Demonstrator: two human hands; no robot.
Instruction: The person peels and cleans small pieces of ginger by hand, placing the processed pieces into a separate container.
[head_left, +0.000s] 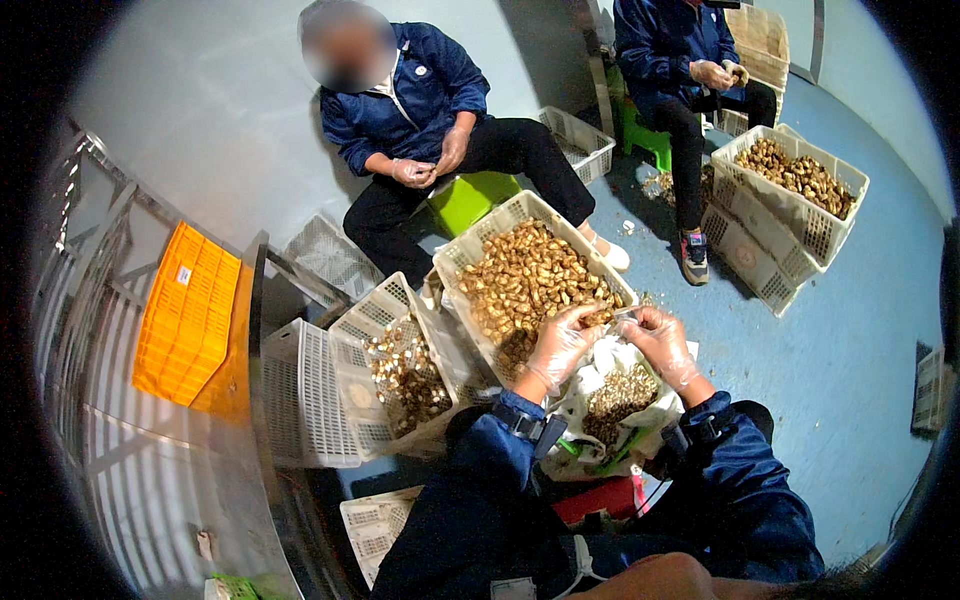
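Note:
My left hand (562, 346), in a clear plastic glove, grips a brown mushroom (598, 318) between thumb and fingers. Close beside it my right hand (660, 341), also gloved, has its fingertips pinched by the mushroom; a small tool may be in them, too blurred to tell. Both hands are over the near corner of a white plastic crate (474, 315) heaped with brown mushrooms (536, 274). Below them, between my knees, a white plastic bag (671, 409) stands open with small trimmed pieces (619, 397) in it.
A second white crate (349, 390) at the left holds fewer mushrooms. An orange crate (187, 315) rests on a metal table. Across from me a co-worker (420, 90) sits on a green stool; another co-worker (667, 67) sits at the upper right by stacked crates (795, 225).

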